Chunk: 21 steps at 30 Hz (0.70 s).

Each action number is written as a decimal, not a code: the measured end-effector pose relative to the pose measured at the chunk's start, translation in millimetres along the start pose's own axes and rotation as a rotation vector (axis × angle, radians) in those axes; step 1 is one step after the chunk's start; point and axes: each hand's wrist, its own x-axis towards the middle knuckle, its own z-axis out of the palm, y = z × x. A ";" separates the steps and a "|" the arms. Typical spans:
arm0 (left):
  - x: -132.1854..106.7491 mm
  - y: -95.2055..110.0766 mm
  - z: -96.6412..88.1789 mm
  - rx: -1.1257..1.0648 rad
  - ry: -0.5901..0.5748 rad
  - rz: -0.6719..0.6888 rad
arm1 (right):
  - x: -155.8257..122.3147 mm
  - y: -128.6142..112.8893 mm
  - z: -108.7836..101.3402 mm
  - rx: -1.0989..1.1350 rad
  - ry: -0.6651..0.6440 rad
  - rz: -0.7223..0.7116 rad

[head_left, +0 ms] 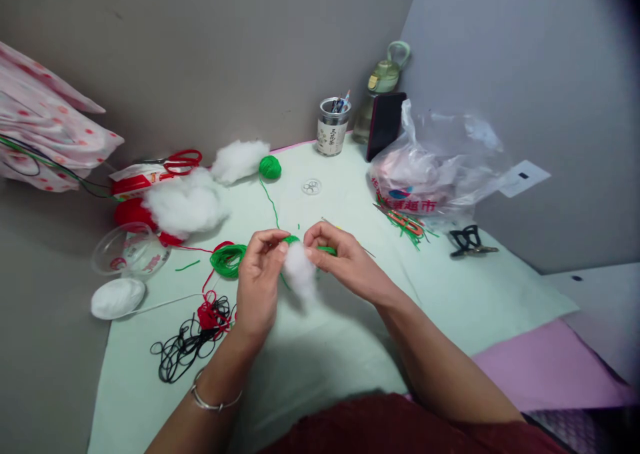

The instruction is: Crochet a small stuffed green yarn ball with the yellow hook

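A small green crocheted piece (291, 239) is pinched between the thumb and fingers of my left hand (260, 277), above the middle of the table. White stuffing (301, 277) hangs down from it in a loose tuft. Thumb and fingers of my right hand (345, 254) close on the upper edge of this stuffing. Some green yarn shows beside the right fingers; how it joins the piece is hidden. Just left of my left hand lies a coil of green yarn (227, 261). A green ball (270, 167) farther back trails a strand toward my hands.
Tangled black cord (183, 347), a white yarn ball (117, 299), a clear plastic bowl (133, 251), stuffing clumps (187, 204) and red scissors (183, 163) lie left. Behind stand a pen jar (332, 131) and bottle (384, 77). Right are a plastic bag (430, 174), orange-handled scissors (405, 221) and a black clip (467, 242).
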 end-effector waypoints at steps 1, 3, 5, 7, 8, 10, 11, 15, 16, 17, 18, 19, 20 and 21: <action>0.1 0.4 -0.6 -0.003 -0.003 -0.002 | 0.1 0.6 -1.3 -0.025 -0.034 0.007; 0.1 1.3 -1.0 -0.020 -0.042 -0.013 | -0.1 1.7 -3.3 -0.122 -0.061 0.010; 0.4 2.3 -0.7 -0.033 -0.108 -0.019 | -0.7 2.3 -4.0 -0.233 -0.033 0.008; 1.1 3.7 -0.3 -0.023 -0.164 -0.026 | -1.8 3.1 -3.4 -0.314 0.029 0.004; 1.5 4.6 0.0 -0.014 -0.182 -0.030 | -2.4 3.5 -2.7 -0.340 0.063 -0.005; 2.3 6.2 0.6 -0.004 -0.201 -0.041 | -4.1 4.3 -0.8 -0.391 0.116 -0.047; 2.5 6.9 0.9 -0.003 -0.204 -0.042 | -5.1 4.3 0.2 -0.412 0.128 -0.077; 1.4 5.6 2.9 -0.010 -0.159 -0.013 | -9.5 0.4 6.8 -0.447 0.101 -0.147; 0.8 4.1 3.5 -0.008 -0.130 -0.006 | -10.3 -1.0 9.2 -0.453 0.090 -0.156; 0.2 2.2 4.0 -0.003 -0.097 0.001 | -10.9 -2.1 11.9 -0.465 0.080 -0.167; -0.3 0.2 4.4 0.003 -0.064 0.006 | -11.1 -2.8 14.6 -0.478 0.073 -0.179; -0.5 -1.8 4.7 0.009 -0.036 0.011 | -11.0 -2.9 17.2 -0.485 0.068 -0.186; -0.6 -3.4 4.9 0.013 -0.014 0.017 | -10.5 -2.3 19.3 -0.482 0.071 -0.179; -0.5 -4.6 4.9 0.015 0.002 0.022 | -9.8 -1.1 20.8 -0.467 0.077 -0.156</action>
